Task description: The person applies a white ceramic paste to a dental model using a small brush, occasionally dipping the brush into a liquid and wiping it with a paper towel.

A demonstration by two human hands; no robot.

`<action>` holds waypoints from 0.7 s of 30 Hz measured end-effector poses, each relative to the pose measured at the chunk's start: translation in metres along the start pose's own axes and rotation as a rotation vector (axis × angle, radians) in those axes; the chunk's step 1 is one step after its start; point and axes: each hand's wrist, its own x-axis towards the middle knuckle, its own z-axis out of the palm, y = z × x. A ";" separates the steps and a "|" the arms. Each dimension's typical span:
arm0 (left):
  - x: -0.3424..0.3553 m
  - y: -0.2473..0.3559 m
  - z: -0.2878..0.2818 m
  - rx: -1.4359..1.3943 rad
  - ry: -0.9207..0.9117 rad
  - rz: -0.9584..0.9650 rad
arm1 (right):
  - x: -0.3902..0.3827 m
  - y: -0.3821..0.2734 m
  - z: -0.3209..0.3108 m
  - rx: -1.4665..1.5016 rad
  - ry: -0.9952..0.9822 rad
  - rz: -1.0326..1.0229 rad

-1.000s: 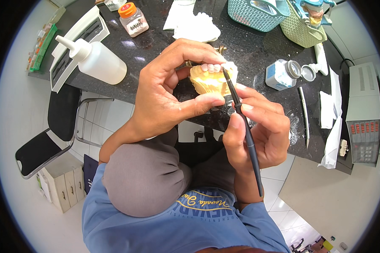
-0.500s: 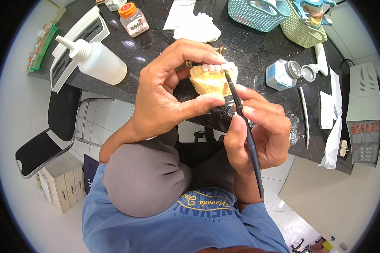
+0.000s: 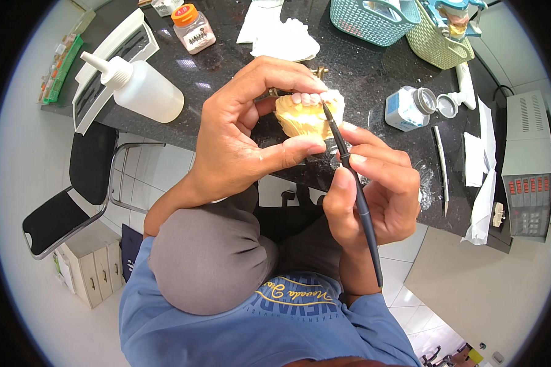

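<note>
My left hand (image 3: 239, 125) is closed round a yellow dental cast (image 3: 302, 119), its thumb along the near edge and its fingers over the far side. A row of whitish teeth tops the cast's far edge. Between the thumb and fingers of my right hand (image 3: 376, 192) is a slim black brush (image 3: 362, 205), tilted with its handle end toward me. Its dark tip touches or nearly touches the cast just below the teeth, right of the middle. A brass-coloured metal piece (image 3: 319, 72) shows partly behind the cast.
A white squeeze bottle (image 3: 147, 90) and an orange-lidded jar (image 3: 193, 29) stand at left. Tissue (image 3: 286, 41) lies ahead. At right are an opened jar (image 3: 409, 109), a thin white-handled tool (image 3: 441, 171) and a grey device (image 3: 528, 171). Two baskets (image 3: 376, 27) stand far right.
The brush tip has shifted very slightly left along the cast, and my right hand with it. My left hand and the cast stay where they were.
</note>
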 end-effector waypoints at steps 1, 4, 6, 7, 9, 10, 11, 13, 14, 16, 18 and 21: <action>0.000 0.000 0.000 -0.001 -0.002 -0.003 | 0.000 0.000 0.000 -0.005 -0.004 0.002; 0.000 0.001 -0.001 0.004 -0.003 -0.006 | 0.000 0.000 0.001 0.006 0.007 0.001; 0.000 0.000 -0.001 0.007 -0.003 -0.003 | 0.000 0.001 0.001 0.009 0.004 0.001; 0.000 0.000 -0.001 0.007 -0.004 -0.001 | 0.000 0.001 0.001 0.009 0.001 0.001; 0.000 0.000 -0.001 0.007 -0.004 0.001 | -0.001 0.001 0.001 0.009 0.003 -0.005; 0.000 0.000 -0.001 0.005 -0.004 0.001 | -0.001 0.001 0.001 0.008 0.003 -0.008; 0.000 0.000 -0.001 0.003 -0.004 0.001 | -0.001 0.001 0.001 0.009 0.004 -0.008; 0.000 0.000 -0.001 0.006 -0.002 0.003 | 0.000 0.001 0.001 0.007 0.001 -0.007; 0.000 0.000 -0.001 0.008 0.000 0.004 | 0.001 0.001 0.001 0.002 -0.001 -0.006; 0.000 -0.001 -0.001 0.007 -0.002 0.003 | 0.001 0.000 0.000 -0.017 -0.013 -0.002; 0.000 -0.001 -0.001 0.005 0.000 0.002 | 0.001 0.001 0.001 -0.003 -0.002 -0.010; 0.000 -0.001 -0.001 0.000 0.004 0.003 | 0.002 0.001 0.001 -0.018 -0.012 -0.016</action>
